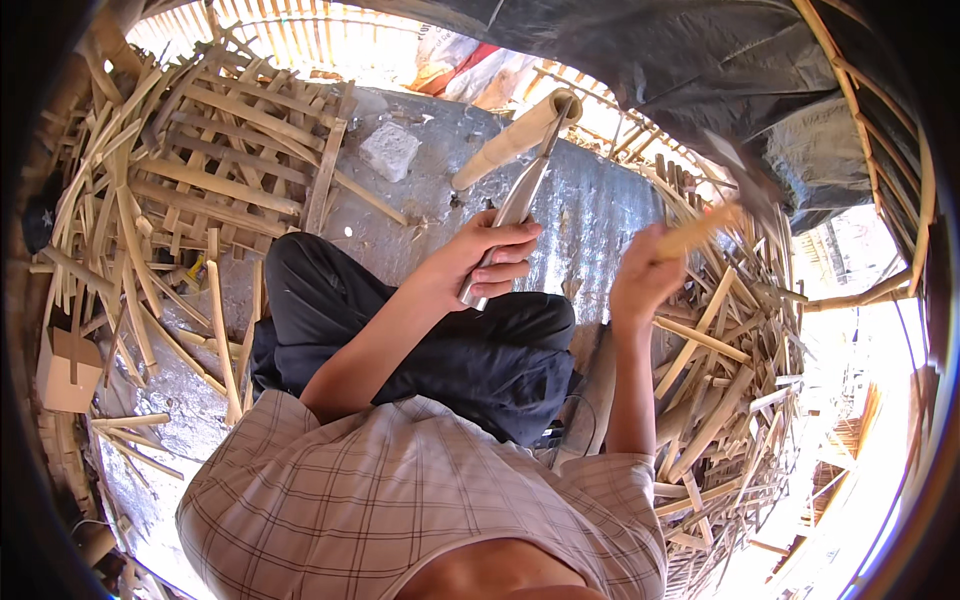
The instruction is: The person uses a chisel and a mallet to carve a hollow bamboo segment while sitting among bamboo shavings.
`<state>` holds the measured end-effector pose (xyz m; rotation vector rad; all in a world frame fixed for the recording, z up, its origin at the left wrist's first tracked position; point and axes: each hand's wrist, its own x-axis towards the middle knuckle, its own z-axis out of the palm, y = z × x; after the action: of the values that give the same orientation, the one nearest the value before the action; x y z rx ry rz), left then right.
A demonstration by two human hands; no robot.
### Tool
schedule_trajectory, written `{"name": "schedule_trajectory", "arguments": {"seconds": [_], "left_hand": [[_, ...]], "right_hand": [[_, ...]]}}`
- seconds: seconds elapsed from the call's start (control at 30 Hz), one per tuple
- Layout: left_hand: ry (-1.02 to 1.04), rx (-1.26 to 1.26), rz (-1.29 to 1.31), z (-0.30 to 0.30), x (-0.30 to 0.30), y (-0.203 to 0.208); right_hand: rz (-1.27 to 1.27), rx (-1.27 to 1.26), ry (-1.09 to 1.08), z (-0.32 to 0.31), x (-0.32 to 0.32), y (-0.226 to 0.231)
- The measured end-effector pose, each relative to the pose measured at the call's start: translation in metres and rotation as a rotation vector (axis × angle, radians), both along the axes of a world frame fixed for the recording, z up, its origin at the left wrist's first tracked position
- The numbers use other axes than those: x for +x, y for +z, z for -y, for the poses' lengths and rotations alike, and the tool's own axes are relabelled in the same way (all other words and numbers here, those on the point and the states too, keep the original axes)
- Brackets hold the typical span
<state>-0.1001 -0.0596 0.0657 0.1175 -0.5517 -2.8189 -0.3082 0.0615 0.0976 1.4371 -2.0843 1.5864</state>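
My left hand (490, 258) is wrapped round a silver metal chisel (520, 192) with a long tapered tip. The tip slants up to the open end of a bamboo tube (510, 142); whether it touches the rim or reaches inside, I cannot tell. The tube lies tilted on the grey metal sheet ahead of my crossed legs. Raised to the right, my right hand (648, 275) grips the light wooden handle of a hammer (700, 230). The hammer's dark head is smeared by motion and stands apart from the chisel.
A woven bamboo lattice (235, 150) lies at the far left among loose strips. A pale stone block (390, 150) sits on the metal sheet (590, 220). Split bamboo pieces (715, 400) pile up at my right. Dark plastic sheeting (720, 70) hangs at the upper right.
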Motion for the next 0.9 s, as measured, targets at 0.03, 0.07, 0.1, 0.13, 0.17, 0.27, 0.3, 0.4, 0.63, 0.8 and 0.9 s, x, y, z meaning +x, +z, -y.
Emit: {"name": "schedule_trajectory", "arguments": {"seconds": [0.03,0.07,0.1,0.13,0.17,0.27,0.3,0.4,0.63,0.8,0.9], "left_hand": [[-0.004,-0.005,-0.001,0.001,-0.002,0.000],[-0.003,-0.001,-0.012,0.003,-0.003,-0.001],[-0.001,0.003,-0.024,0.004,-0.005,-0.004],[0.008,0.004,-0.019,0.005,0.001,-0.007],[0.022,0.004,-0.011,0.007,0.001,-0.005],[0.031,0.008,-0.010,0.003,0.003,-0.003],[0.020,-0.002,-0.033,0.005,-0.001,-0.002],[-0.002,-0.004,-0.004,0.006,-0.002,0.003],[0.005,-0.065,0.044,-0.005,0.000,-0.010],[0.003,-0.052,0.009,-0.001,-0.005,-0.012],[-0.006,-0.060,0.011,0.003,-0.007,-0.013]], "right_hand": [[-0.124,0.220,-0.025,-0.001,0.008,0.003],[-0.249,0.441,-0.047,-0.001,0.014,0.008],[-0.278,0.543,-0.038,0.001,0.018,0.016],[-0.260,0.503,-0.043,0.000,0.023,0.019],[-0.264,0.456,-0.059,-0.003,0.022,0.030],[-0.077,0.254,-0.138,-0.010,0.026,0.047],[-0.039,0.128,-0.121,-0.006,0.020,0.040],[-0.089,0.215,-0.061,0.001,0.010,0.006],[-0.169,0.552,-0.117,-0.010,0.037,0.045],[-0.177,0.188,-0.160,-0.010,0.027,0.022],[-0.363,0.580,-0.134,-0.011,0.033,0.018]]}}
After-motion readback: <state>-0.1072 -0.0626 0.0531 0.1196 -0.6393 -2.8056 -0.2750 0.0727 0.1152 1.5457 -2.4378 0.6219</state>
